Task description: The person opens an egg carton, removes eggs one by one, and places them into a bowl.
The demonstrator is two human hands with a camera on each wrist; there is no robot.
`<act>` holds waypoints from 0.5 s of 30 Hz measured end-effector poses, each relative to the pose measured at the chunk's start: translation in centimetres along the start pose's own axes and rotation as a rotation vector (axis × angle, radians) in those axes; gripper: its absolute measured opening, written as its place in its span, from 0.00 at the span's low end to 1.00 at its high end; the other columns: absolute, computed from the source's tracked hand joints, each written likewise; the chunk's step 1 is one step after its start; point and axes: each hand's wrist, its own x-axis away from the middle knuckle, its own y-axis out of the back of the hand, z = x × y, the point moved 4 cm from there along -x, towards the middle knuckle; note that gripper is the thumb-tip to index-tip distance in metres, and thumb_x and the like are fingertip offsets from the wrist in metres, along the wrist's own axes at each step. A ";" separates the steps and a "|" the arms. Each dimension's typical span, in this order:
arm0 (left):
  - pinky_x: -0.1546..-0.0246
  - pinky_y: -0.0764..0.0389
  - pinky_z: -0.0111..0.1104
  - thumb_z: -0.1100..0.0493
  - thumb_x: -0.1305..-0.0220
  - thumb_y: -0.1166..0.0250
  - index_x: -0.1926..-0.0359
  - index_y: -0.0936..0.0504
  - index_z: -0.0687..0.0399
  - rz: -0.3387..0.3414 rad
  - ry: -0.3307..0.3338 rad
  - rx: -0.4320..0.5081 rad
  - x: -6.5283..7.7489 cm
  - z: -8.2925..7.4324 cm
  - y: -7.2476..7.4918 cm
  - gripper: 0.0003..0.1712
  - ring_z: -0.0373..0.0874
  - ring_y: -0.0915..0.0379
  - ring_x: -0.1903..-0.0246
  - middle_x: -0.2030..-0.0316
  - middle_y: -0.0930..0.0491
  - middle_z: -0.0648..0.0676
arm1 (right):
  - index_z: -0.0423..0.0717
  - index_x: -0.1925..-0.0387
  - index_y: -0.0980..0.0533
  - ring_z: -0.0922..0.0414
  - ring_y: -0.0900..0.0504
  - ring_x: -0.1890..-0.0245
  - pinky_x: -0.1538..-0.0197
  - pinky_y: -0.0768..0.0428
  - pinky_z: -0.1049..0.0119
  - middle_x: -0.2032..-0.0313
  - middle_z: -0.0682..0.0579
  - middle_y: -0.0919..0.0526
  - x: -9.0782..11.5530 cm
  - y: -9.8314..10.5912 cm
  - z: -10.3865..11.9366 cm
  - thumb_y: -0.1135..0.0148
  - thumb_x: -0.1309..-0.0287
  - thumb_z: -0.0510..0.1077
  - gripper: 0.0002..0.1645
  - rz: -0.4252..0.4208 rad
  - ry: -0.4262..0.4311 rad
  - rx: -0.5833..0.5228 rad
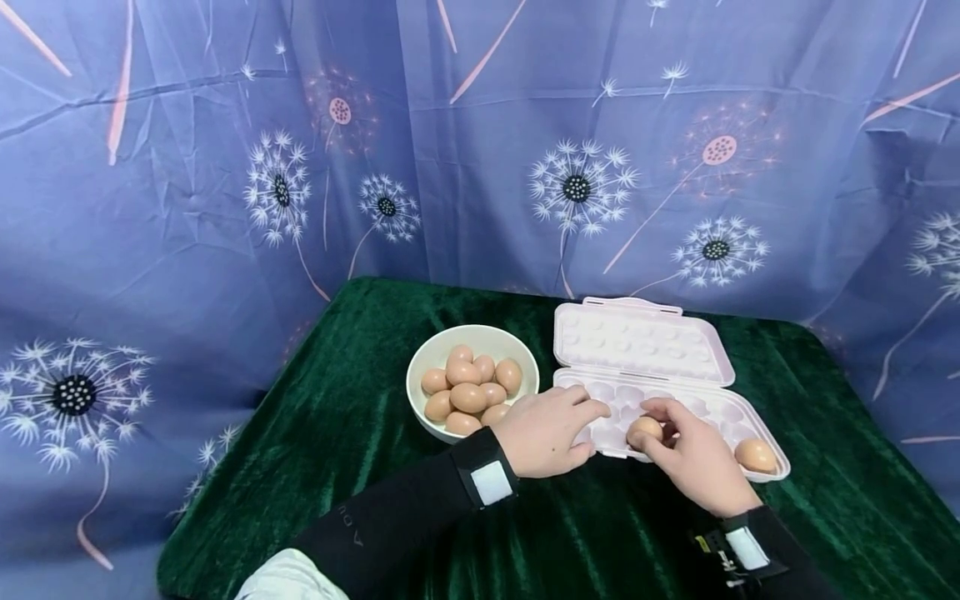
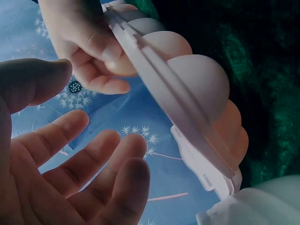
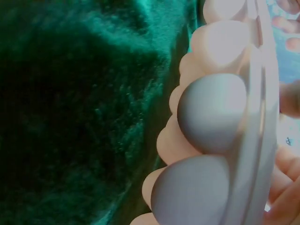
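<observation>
My right hand (image 1: 693,457) pinches a brown egg (image 1: 645,432) between thumb and fingers, low over the front row of a pale pink egg carton (image 1: 603,437). In the left wrist view the same hand (image 2: 82,40) shows beyond the carton's edge, with part of the egg below its thumb. Another brown egg (image 1: 756,456) sits in the carton's front right corner cup. My left hand (image 1: 543,429) hovers over the carton's left end, fingers (image 2: 101,154) spread and loosely bent, holding nothing. The right wrist view mostly shows the outside of the carton cups (image 3: 213,112).
A white bowl (image 1: 417,379) with several brown eggs (image 1: 468,397) stands left of the carton, close to my left wrist. The carton lid (image 1: 637,337) lies open toward the back. Dark green velvet cloth (image 1: 360,392) covers the table, and a blue dandelion-print curtain (image 1: 480,167) hangs behind.
</observation>
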 end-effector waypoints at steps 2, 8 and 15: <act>0.72 0.27 0.26 0.48 0.34 0.34 0.34 0.24 0.40 0.000 -0.005 0.001 0.0 0.0 0.0 0.27 0.36 0.27 0.61 0.48 0.24 0.44 | 0.44 0.41 0.26 0.55 0.19 0.63 0.63 0.21 0.65 0.55 0.49 0.16 -0.1 0.2 0.1 0.35 0.33 0.51 0.24 -0.034 0.005 -0.014; 0.70 0.27 0.25 0.48 0.33 0.35 0.34 0.24 0.41 -0.005 -0.018 0.010 -0.3 0.0 0.5 0.27 0.34 0.28 0.61 0.48 0.24 0.45 | 0.43 0.41 0.25 0.60 0.21 0.61 0.59 0.24 0.71 0.57 0.50 0.16 -0.6 0.8 0.8 0.37 0.32 0.45 0.21 -0.140 0.045 -0.051; 0.70 0.25 0.27 0.47 0.34 0.34 0.31 0.28 0.42 -0.070 -0.005 0.024 -0.4 0.0 1.1 0.31 0.35 0.27 0.57 0.44 0.26 0.44 | 0.43 0.38 0.27 0.68 0.23 0.57 0.57 0.26 0.76 0.52 0.49 0.16 -1.3 1.7 3.5 0.37 0.30 0.46 0.23 -0.162 0.108 -0.194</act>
